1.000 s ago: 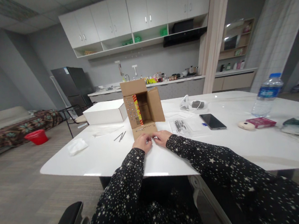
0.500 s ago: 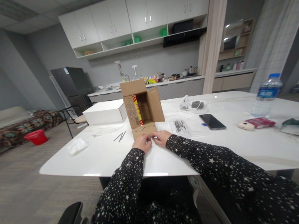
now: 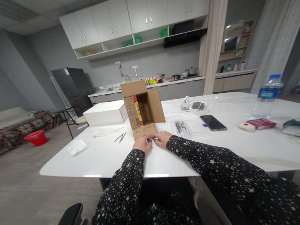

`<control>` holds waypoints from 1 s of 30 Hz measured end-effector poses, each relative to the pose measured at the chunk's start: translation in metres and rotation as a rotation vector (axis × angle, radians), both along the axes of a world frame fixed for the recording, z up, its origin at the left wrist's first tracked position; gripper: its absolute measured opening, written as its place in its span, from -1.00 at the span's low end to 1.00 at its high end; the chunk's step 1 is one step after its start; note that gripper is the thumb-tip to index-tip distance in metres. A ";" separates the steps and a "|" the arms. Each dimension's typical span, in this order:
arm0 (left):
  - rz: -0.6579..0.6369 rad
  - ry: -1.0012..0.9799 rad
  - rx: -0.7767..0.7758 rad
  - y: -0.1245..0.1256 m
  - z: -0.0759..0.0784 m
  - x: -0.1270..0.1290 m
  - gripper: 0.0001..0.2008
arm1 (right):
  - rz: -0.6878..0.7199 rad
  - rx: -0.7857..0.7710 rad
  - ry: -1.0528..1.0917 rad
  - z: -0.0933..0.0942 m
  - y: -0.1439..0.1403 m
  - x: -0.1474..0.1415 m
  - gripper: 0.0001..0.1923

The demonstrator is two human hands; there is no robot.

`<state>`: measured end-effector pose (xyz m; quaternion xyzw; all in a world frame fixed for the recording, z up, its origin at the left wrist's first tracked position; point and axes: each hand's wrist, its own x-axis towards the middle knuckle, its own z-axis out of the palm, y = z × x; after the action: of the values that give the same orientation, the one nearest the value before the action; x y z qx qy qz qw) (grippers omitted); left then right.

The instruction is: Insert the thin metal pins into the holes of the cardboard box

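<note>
White table [image 3: 112, 160], kitchen behind. Both hands meet at the near edge of the box's [image 3: 142, 108] folded-down flap [image 3: 144, 130], left hand [image 3: 143, 143] and right hand [image 3: 163, 138] equally close. Fingertips pinched on something small between them; too small to tell. Box stands just beyond, open side toward the person.

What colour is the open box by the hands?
The box is brown cardboard, with a red-and-yellow strip inside its left wall; the head view shows it.

Both arms are reaching forward in star-print sleeves, the left hand [image 3: 142, 143] and right hand [image 3: 162, 139] lying palm-down with fingers curled, their fingertips [image 3: 149, 139] nearly meeting (any pinch is too small to tell).
</note>
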<state>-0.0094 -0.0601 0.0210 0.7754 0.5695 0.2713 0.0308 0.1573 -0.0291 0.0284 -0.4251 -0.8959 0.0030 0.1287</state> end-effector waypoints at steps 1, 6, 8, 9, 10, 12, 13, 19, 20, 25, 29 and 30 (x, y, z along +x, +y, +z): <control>-0.001 -0.001 0.001 0.000 0.000 0.000 -0.87 | -0.004 -0.003 -0.002 0.000 0.000 0.000 -0.66; 0.005 0.017 -0.002 0.001 -0.001 0.000 -0.87 | -0.003 -0.003 0.003 0.001 -0.001 0.000 -0.67; 0.004 0.022 -0.002 0.001 -0.001 0.000 -0.86 | 0.000 0.000 0.008 0.001 -0.001 0.000 -0.67; 0.004 0.025 -0.003 0.001 -0.001 0.000 -0.86 | 0.001 0.000 0.011 0.001 -0.001 0.000 -0.66; 0.003 0.026 -0.003 0.001 -0.002 -0.001 -0.85 | 0.001 -0.001 0.012 0.001 -0.001 0.000 -0.66; 0.004 0.029 -0.003 0.002 -0.002 -0.001 -0.85 | -0.002 -0.004 0.013 0.001 0.000 0.000 -0.66; 0.002 0.029 -0.003 0.003 -0.003 -0.001 -0.85 | -0.004 -0.006 0.012 0.000 0.000 0.000 -0.66; -0.008 0.035 0.009 0.004 -0.004 -0.002 -0.84 | -0.013 -0.012 -0.002 0.001 -0.001 0.000 -0.66; -0.004 0.038 0.011 0.004 -0.004 -0.002 -0.84 | -0.014 -0.013 -0.004 0.002 -0.001 0.000 -0.66; 0.063 0.053 0.008 0.000 0.001 0.000 -0.84 | -0.018 -0.007 0.000 0.002 -0.002 0.000 -0.67; 0.147 0.092 -0.025 -0.003 0.005 0.002 -0.83 | -0.020 -0.014 0.004 0.002 -0.002 -0.001 -0.67; 0.165 0.103 -0.031 -0.003 0.005 0.002 -0.83 | -0.020 -0.016 0.005 0.002 -0.002 -0.001 -0.67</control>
<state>-0.0069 -0.0633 0.0260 0.7382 0.6363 0.2238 -0.0086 0.1566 -0.0308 0.0301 -0.4350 -0.8913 0.0099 0.1279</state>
